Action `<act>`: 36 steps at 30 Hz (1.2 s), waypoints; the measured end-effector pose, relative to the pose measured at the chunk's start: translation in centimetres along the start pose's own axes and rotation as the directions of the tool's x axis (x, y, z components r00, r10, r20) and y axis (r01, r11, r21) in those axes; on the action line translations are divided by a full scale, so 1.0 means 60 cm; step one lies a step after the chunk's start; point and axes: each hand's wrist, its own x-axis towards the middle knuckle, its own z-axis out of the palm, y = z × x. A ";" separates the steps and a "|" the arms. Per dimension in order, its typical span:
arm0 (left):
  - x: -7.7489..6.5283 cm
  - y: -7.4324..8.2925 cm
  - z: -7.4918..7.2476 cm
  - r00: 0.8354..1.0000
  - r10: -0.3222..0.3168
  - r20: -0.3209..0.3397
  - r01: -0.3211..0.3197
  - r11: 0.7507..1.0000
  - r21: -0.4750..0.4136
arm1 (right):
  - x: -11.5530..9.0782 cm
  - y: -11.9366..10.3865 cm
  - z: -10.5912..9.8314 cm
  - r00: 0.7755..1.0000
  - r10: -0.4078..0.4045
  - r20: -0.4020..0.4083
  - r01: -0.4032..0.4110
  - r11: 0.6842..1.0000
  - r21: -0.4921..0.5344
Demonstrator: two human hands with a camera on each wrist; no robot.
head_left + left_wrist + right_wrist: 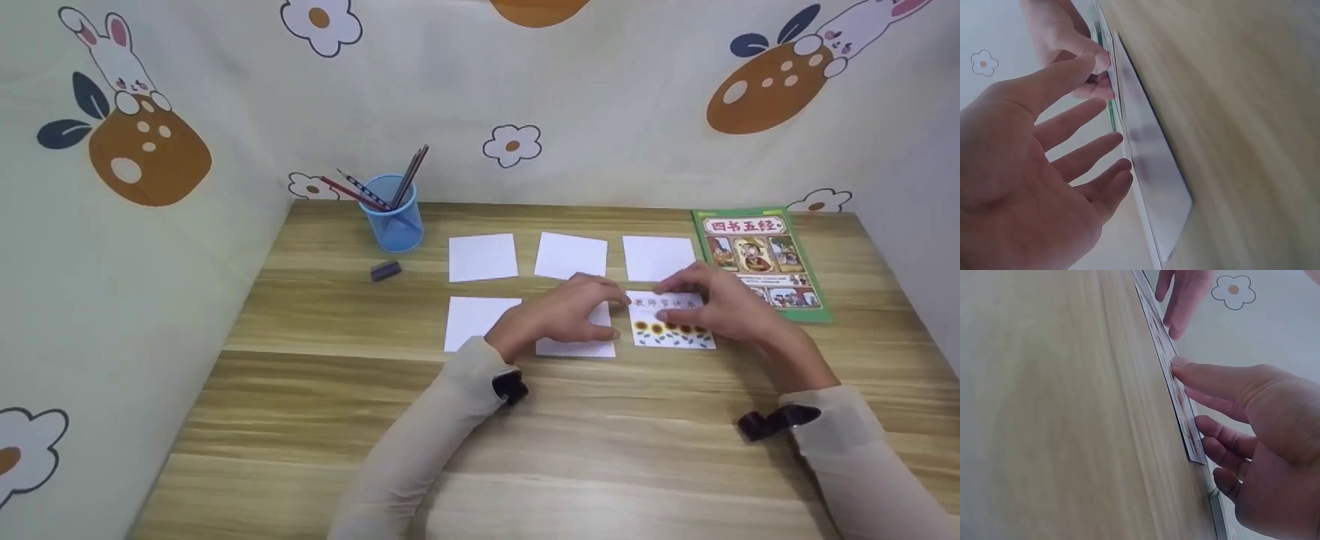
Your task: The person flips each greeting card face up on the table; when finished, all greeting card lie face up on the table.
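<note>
A card printed with sunflowers and a line of Chinese characters lies flat, face up, at the right end of the front row. My right hand is over it, thumb and fingertips on its upper part. In the right wrist view, the right thumb rests on the card. My left hand hovers over a white card, fingers spread and nothing held. Its fingertips reach the sunflower card's left edge. The left wrist view shows the left palm and loosely extended fingers.
More white cards lie face down in two rows. At the back left stands a blue mesh cup of pencils, with a dark eraser in front. A green-bordered book lies right. Patterned cloth bounds the table's back.
</note>
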 end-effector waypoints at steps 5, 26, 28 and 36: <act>-0.014 -0.015 -0.009 0.999 0.008 -0.037 -0.009 0.999 -0.034 | 0.007 -0.020 0.013 0.997 -0.077 -0.015 0.076 0.997 -0.030; -0.110 -0.066 -0.028 0.983 -0.175 -0.047 0.170 0.981 -0.089 | 0.055 -0.147 0.104 0.977 -0.172 0.125 0.191 0.968 -0.164; -0.112 -0.063 -0.028 0.982 -0.184 -0.028 0.182 0.980 -0.079 | 0.053 -0.145 0.105 0.978 -0.165 0.124 0.183 0.972 -0.145; -0.113 -0.062 -0.025 0.983 -0.167 -0.075 0.157 0.980 -0.125 | 0.055 -0.145 0.104 0.983 -0.176 0.058 0.183 0.969 -0.164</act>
